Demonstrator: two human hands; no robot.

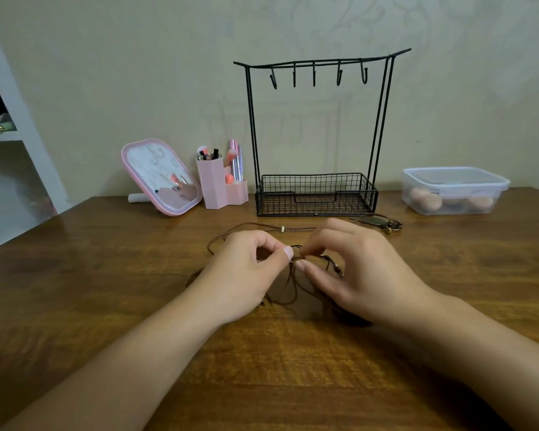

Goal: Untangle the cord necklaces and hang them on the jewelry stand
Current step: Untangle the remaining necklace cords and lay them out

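A tangle of brown cord necklaces (293, 283) lies on the wooden table (75, 275) between my hands. My left hand (246, 272) pinches the cords at the knot with thumb and forefinger. My right hand (352, 269) pinches the same knot from the other side. One cord with a white bead (282, 229) trails toward the back. A leaf pendant with cord (378, 220) lies apart at the right, near the stand. The black wire jewelry stand (316, 194) is at the back, its several hooks (313, 76) bare.
A pink tilted mirror (161, 177) and a pink brush holder (221, 185) stand left of the stand. A clear lidded container (455, 189) with sponges sits at the back right. A white shelf (10, 132) is at the far left.
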